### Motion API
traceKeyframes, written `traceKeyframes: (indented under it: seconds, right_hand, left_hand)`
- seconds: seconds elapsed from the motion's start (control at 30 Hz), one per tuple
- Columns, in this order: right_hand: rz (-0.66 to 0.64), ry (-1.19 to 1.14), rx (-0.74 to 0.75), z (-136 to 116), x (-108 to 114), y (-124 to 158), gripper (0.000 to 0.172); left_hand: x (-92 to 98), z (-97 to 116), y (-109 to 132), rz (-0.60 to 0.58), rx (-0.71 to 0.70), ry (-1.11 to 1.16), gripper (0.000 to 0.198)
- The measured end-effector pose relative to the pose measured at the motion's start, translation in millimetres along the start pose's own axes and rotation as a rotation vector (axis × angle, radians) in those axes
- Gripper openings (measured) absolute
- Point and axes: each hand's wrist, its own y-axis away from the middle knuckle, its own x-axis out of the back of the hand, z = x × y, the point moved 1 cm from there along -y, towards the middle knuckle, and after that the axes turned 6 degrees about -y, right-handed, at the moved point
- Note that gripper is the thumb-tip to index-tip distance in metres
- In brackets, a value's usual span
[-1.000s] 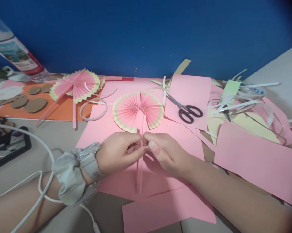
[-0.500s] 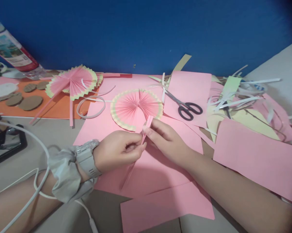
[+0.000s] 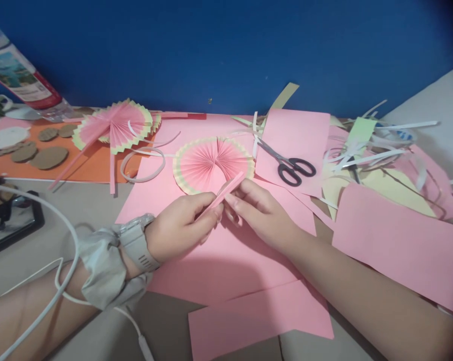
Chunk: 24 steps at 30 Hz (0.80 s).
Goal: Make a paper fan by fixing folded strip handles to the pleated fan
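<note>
A narrow folded pink paper strip [image 3: 232, 184] slants up to the right between my hands. My left hand [image 3: 186, 215], with a grey watch and a fabric scrunchie at the wrist, pinches its lower part. My right hand [image 3: 258, 210] has its thumb and fingers closed at the strip's upper part. Just beyond them lies a round pleated paper fan [image 3: 196, 165], pink with a pale yellow-green rim and a gap at its front. Underneath spreads a large pink paper sheet [image 3: 226, 265]. The strip's lower end is hidden by my left hand.
Black-handled scissors [image 3: 292, 170] rest on pink paper at right, near a heap of paper scraps [image 3: 361, 150]. Finished-looking fans with strip handles [image 3: 117, 125], cardboard discs [image 3: 49, 158] and a bottle [image 3: 26, 75] stand left. A white cable [image 3: 66, 230] crosses my left forearm.
The pink strip has turned from steep to a flatter slant, its top end now pointing right. My left hand has shifted slightly up and left along with it.
</note>
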Motion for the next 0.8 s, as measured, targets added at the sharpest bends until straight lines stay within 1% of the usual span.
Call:
traceKeyframes:
  seconds: [0.07, 0.13, 0.27, 0.37, 0.53, 0.67, 0.8]
  right_hand:
    - [0.021, 0.016, -0.006, 0.3, -0.1, 0.0, 0.012]
    - [0.036, 0.051, -0.007, 0.0, -0.5, 0.1, 0.014]
    - [0.041, 0.208, 0.033, -1.4, -1.5, 1.3, 0.022]
    - [0.014, 0.334, 0.028, -1.9, -2.3, 2.5, 0.030]
    - [-0.069, 0.314, -0.020, -2.4, -2.8, 3.5, 0.029]
    - [-0.077, 0.321, -0.051, -3.1, -2.1, 3.6, 0.029]
    - [-0.093, 0.317, -0.067, -3.0, -2.2, 4.2, 0.030]
  left_hand:
    - [0.3, -0.6, -0.4, -0.013, 0.005, 0.024, 0.025]
    - [0.4, -0.5, -0.7, -0.009, -0.007, -0.013, 0.026]
    - [0.7, 0.3, 0.1, 0.040, -0.052, -0.075, 0.032]
    - [1.1, -0.2, 1.8, 0.086, -0.064, -0.071, 0.033]
    - [0.0, -0.7, 2.0, 0.103, -0.048, -0.080, 0.024]
    - [-0.1, 0.0, 1.5, 0.120, -0.077, -0.099, 0.022]
    - [1.0, -0.9, 2.1, 0.137, -0.070, -0.093, 0.020]
